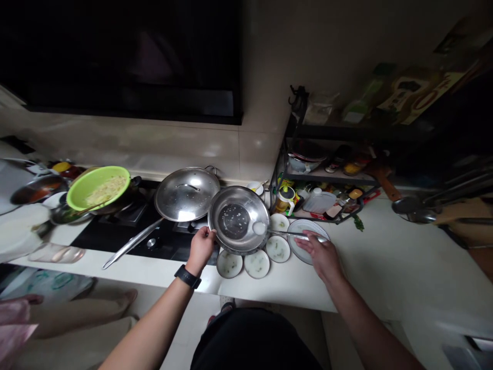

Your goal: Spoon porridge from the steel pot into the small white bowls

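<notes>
My left hand grips the rim of a tilted stainless steel bowl, which holds a little pale liquid. My right hand holds the handle of a metal spoon, whose white-filled tip rests inside the bowl. Under my right hand lies a white plate with a patterned rim. Several small white dishes with green-flecked centres sit around the bowl's near side. A black watch circles my left wrist.
A lidded steel pan with a long handle sits on a black hob. At the far left, a green bowl of noodles tilts over the hob. A wire rack of bottles and jars stands against the wall at right.
</notes>
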The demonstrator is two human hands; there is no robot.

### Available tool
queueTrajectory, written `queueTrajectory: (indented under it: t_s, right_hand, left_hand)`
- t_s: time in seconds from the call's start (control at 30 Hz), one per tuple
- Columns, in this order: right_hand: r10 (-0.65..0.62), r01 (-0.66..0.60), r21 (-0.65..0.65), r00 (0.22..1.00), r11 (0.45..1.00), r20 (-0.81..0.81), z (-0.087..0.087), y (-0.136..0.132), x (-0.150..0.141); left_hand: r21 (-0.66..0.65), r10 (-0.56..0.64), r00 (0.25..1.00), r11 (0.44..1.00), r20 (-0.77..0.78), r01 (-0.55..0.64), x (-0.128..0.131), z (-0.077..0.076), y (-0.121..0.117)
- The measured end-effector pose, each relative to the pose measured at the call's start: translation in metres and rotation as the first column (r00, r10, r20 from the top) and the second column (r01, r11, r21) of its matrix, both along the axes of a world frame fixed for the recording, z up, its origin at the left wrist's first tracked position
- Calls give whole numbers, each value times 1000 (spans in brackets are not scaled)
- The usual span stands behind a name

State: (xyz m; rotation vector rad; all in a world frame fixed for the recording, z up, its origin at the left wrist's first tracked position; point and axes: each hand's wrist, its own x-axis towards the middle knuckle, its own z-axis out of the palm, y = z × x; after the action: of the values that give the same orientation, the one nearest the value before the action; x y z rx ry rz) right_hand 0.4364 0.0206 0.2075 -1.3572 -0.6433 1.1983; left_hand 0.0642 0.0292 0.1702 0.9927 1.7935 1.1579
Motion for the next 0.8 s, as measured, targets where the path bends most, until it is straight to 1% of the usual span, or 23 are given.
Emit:
queueTrajectory:
  t_s: [0.13, 0.27, 0.37, 0.47, 0.5, 0.53, 0.57, 0.6, 0.63, 0.67, 0.7, 0.73, 0.77, 0.8]
  right_hand:
    - [-81, 80, 26, 994, 996, 68, 2, 6, 22]
    - [-136, 135, 17, 981, 991, 135, -11, 15, 35]
    - [-121, 119, 22, 972, 993, 199, -24, 20, 36]
    - [-52, 41, 40, 934, 998, 353, -35, 21, 33]
    - [-12, -13, 55, 903, 998, 429, -37, 19, 32]
    - [36, -89, 77, 856, 993, 516, -39, 17, 32]
    - [86, -183, 100, 790, 978, 606, -39, 14, 32]
    - [130, -287, 116, 709, 951, 693, -39, 11, 32]
    - [167, -392, 118, 620, 912, 767, -39, 8, 32]
    - [194, -482, 107, 533, 869, 823, -38, 5, 33]
    - [206, -546, 93, 461, 832, 863, -36, 1, 33]
    - [209, -586, 81, 410, 806, 888, -33, -1, 32]
    - [204, -606, 78, 383, 791, 901, -30, -4, 30]
    - [191, -611, 90, 379, 787, 906, -26, -5, 27]
  left_hand:
    - [2, 5, 1000, 1000, -24, -5, -2, -3, 3]
    - [-4, 0, 999, 1000, -41, 0, 0, -2, 4]
    - [-8, -7, 997, 1000, -72, 6, 1, 1, 3]
    - [-11, -7, 996, 1000, -91, 6, 2, 2, 3]
    - [-12, -9, 996, 1000, -93, 8, 2, 2, 3]
    - [-14, -13, 995, 1000, -96, 12, 2, 2, 3]
    - [-14, -16, 995, 1000, -100, 15, 2, 2, 3]
    - [-14, -21, 994, 1000, -106, 20, 2, 2, 3]
    - [-16, -27, 993, 1000, -111, 25, 2, 2, 4]
    - [-17, -32, 993, 999, -117, 30, 2, 2, 4]
    - [-18, -36, 992, 999, -122, 34, 2, 3, 5]
    - [-18, -41, 991, 999, -127, 39, 3, 3, 5]
    - [-17, -44, 990, 999, -131, 42, 4, 4, 5]
    - [-14, -46, 990, 999, -133, 44, 4, 4, 6]
